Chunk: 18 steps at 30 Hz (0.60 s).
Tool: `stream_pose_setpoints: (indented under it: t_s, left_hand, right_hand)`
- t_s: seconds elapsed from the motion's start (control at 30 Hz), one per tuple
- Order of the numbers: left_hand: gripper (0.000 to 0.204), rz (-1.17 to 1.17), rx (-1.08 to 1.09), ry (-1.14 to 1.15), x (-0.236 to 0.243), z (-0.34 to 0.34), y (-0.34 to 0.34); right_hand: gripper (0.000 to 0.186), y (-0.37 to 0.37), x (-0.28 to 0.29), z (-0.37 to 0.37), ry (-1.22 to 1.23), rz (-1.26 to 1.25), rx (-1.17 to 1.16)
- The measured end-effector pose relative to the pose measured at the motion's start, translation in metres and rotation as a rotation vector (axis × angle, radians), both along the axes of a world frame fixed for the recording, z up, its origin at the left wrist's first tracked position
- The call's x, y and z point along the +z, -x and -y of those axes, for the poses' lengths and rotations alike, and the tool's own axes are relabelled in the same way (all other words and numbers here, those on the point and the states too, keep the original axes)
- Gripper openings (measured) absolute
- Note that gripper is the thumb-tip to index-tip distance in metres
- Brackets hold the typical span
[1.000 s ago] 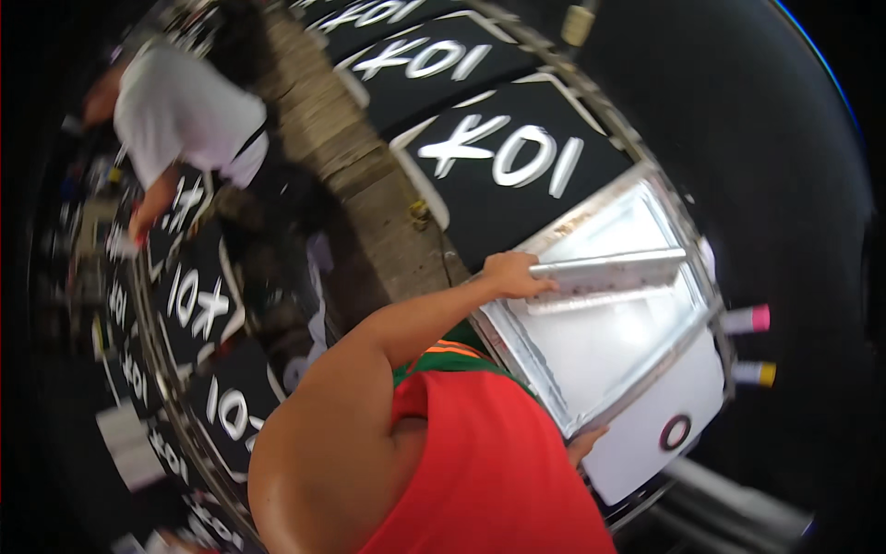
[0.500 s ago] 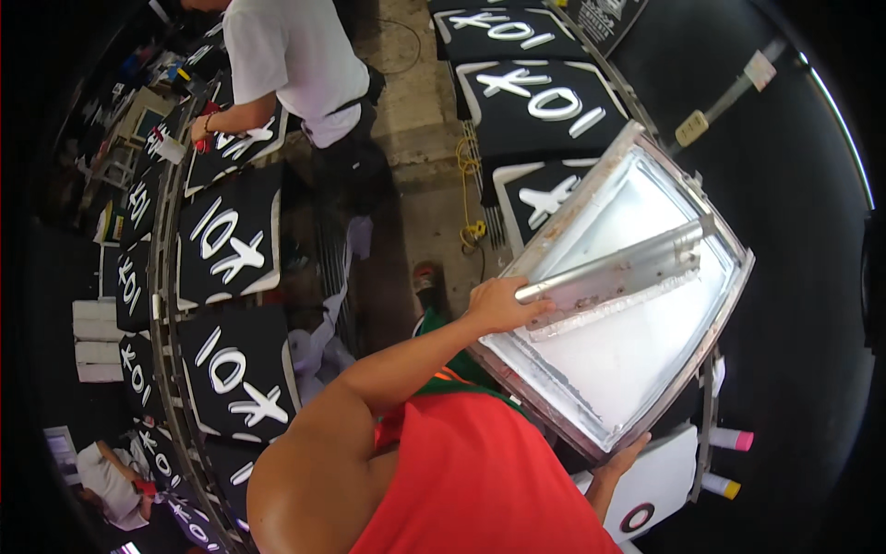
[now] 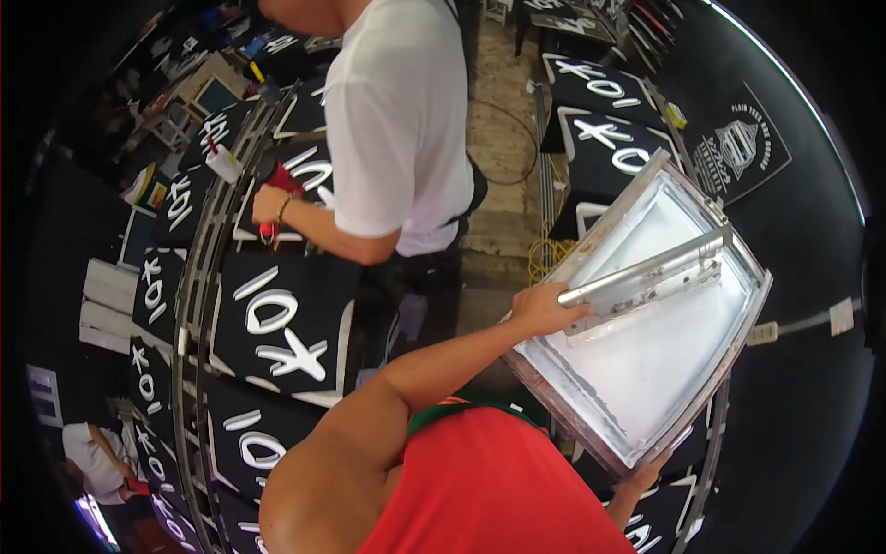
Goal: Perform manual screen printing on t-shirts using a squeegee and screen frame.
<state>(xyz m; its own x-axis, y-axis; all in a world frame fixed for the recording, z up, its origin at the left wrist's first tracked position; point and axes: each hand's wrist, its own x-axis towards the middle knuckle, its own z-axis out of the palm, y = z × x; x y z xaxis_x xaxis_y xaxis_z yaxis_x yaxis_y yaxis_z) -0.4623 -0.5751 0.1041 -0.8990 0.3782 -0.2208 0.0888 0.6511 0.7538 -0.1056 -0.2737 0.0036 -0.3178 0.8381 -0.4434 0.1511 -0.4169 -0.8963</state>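
Observation:
My left hand [image 3: 544, 310] is closed round the near end of a silver metal squeegee [image 3: 651, 270], beside the frame's left edge. The squeegee lies slantwise across a screen printing frame [image 3: 575, 420], whose mesh [image 3: 646, 369] is coated with white ink. At the frame's lower corner my right hand [image 3: 643, 473] grips the rim, its fingers partly hidden. The frame is held tilted over the right-hand row of black printed shirts [image 3: 604, 138].
Close ahead on the left, a co-worker [image 3: 388, 129] in a white shirt holds a red and black tool [image 3: 280, 177] over shirts [image 3: 281, 319] laid along a metal rail [image 3: 191, 355]. Yellow cable [image 3: 551, 258] hangs beside the aisle floor [image 3: 503, 166]. Another person [image 3: 97, 462] is far left.
My view has moved forward along the aisle with the frame and squeegee. The co-worker now appears nearer and larger. Both my hands keep their holds.

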Motion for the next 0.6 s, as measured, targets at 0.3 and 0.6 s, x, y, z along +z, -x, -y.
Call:
stream_pose_setpoints:
  t_s: [0.3, 0.6]
  left_hand:
    - [0.081, -0.051, 0.047, 0.022, 0.001, -0.044, 0.219]
    - [0.078, 0.009, 0.058, 0.074, -0.017, -0.049, 0.429]
  right_hand:
    - [0.081, 0.218, -0.006, -0.012, -0.031, -0.060, -0.059]
    - [0.077, 0.413, -0.007, -0.011, -0.055, 0.035, -0.083]
